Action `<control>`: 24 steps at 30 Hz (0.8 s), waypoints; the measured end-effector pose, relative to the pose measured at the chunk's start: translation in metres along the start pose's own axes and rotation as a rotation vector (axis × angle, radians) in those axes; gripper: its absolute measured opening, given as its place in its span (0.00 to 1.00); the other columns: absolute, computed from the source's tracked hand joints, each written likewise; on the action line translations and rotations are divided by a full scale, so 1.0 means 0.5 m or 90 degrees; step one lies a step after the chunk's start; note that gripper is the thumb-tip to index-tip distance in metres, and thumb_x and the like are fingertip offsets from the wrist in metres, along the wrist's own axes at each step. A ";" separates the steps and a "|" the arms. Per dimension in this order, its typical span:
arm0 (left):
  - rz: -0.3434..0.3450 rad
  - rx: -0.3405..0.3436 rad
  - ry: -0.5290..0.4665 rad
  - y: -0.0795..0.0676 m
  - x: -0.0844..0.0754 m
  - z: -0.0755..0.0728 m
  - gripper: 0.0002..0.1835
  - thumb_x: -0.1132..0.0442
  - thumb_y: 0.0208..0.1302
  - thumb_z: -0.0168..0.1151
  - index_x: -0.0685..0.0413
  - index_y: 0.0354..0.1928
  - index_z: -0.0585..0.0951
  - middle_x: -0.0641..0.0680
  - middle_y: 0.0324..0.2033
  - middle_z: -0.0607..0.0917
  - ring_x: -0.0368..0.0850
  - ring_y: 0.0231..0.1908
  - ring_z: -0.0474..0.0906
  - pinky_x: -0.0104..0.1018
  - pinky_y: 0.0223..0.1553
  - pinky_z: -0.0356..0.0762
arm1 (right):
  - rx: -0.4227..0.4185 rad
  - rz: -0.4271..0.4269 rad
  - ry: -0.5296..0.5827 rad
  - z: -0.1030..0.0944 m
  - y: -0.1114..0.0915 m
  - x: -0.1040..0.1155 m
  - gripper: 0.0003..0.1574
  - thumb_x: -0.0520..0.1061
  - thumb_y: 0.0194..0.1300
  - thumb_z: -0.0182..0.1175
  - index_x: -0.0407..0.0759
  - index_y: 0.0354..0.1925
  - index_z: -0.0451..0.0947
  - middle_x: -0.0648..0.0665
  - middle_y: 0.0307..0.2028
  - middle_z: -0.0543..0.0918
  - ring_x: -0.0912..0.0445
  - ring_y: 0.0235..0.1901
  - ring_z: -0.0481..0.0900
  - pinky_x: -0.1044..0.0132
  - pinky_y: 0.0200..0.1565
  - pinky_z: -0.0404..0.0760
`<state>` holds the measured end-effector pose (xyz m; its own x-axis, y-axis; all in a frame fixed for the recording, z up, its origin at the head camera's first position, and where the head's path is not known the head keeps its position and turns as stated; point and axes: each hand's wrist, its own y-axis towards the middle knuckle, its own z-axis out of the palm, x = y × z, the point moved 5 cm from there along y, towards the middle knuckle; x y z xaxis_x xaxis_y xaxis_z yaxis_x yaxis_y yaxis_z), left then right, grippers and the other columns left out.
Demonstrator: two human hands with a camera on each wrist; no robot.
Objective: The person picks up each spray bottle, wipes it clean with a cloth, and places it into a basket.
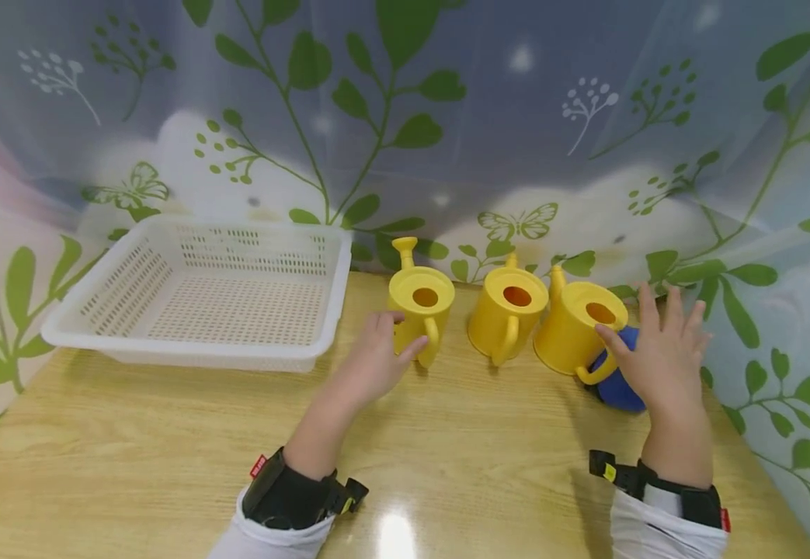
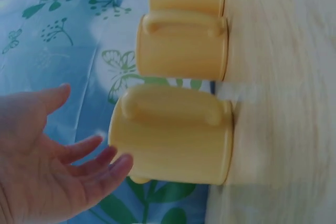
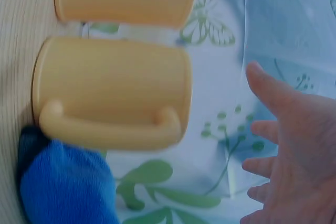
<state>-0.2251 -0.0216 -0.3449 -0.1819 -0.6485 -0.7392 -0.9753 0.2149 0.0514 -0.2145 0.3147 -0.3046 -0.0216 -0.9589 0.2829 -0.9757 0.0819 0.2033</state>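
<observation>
Three yellow watering cans stand upright in a row on the wooden table. My left hand (image 1: 371,359) is beside the left watering can (image 1: 410,314), its fingers spread and lightly bent; the left wrist view shows the fingertips at or very near the can's side. The middle watering can (image 1: 491,322) stands untouched between the hands. Over on the right, my right hand (image 1: 666,361) hovers with fingers spread near the right watering can (image 1: 564,334), and the right wrist view shows a gap between them. Behind that can's handle lies a blue cloth-like thing (image 3: 68,187), partly hidden.
A white plastic basket (image 1: 202,353) with slotted walls stands at the table's back left. Behind everything hangs a curtain (image 1: 488,93) with printed leaves and butterflies, meeting the back edge of the wooden table (image 1: 167,458).
</observation>
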 end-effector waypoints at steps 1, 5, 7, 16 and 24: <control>-0.008 0.024 -0.031 0.000 0.001 0.009 0.33 0.45 0.65 0.51 0.62 0.61 0.60 0.62 0.58 0.65 0.55 0.57 0.64 0.48 0.55 0.68 | 0.000 0.008 0.001 -0.002 -0.001 -0.013 0.52 0.70 0.65 0.39 0.44 0.70 0.27 0.27 0.67 0.25 0.34 0.61 0.15 0.25 0.53 0.31; -0.018 0.100 -0.137 0.002 -0.001 0.037 0.32 0.46 0.66 0.50 0.60 0.63 0.60 0.60 0.61 0.66 0.53 0.58 0.64 0.49 0.55 0.68 | 0.013 0.051 0.008 -0.008 -0.005 -0.071 0.53 0.70 0.66 0.36 0.41 0.69 0.25 0.24 0.65 0.23 0.30 0.59 0.15 0.24 0.53 0.31; -0.021 0.125 -0.164 0.001 -0.004 0.046 0.32 0.45 0.66 0.49 0.60 0.64 0.59 0.60 0.62 0.65 0.53 0.59 0.63 0.50 0.57 0.66 | 0.028 0.075 0.015 -0.007 -0.006 -0.097 0.54 0.71 0.66 0.35 0.40 0.68 0.23 0.23 0.64 0.22 0.29 0.59 0.15 0.25 0.53 0.31; -0.043 0.176 -0.226 0.004 0.013 0.062 0.35 0.45 0.67 0.47 0.59 0.67 0.54 0.62 0.64 0.63 0.54 0.61 0.59 0.50 0.61 0.60 | 0.073 0.038 0.027 0.066 0.020 -0.144 0.52 0.68 0.67 0.37 0.35 0.68 0.28 0.21 0.64 0.28 0.27 0.60 0.22 0.25 0.55 0.36; -0.046 0.208 -0.289 0.001 0.003 0.059 0.34 0.50 0.69 0.46 0.61 0.68 0.49 0.64 0.66 0.58 0.55 0.64 0.55 0.50 0.63 0.58 | 0.136 0.000 0.062 0.120 0.028 -0.164 0.49 0.58 0.69 0.43 0.30 0.67 0.31 0.18 0.64 0.33 0.25 0.60 0.26 0.26 0.54 0.39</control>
<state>-0.2224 -0.0008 -0.3659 0.0262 -0.3056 -0.9518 -0.8805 0.4438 -0.1667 -0.2393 0.3781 -0.3810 -0.0110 -0.9274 0.3739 -0.9999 0.0133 0.0036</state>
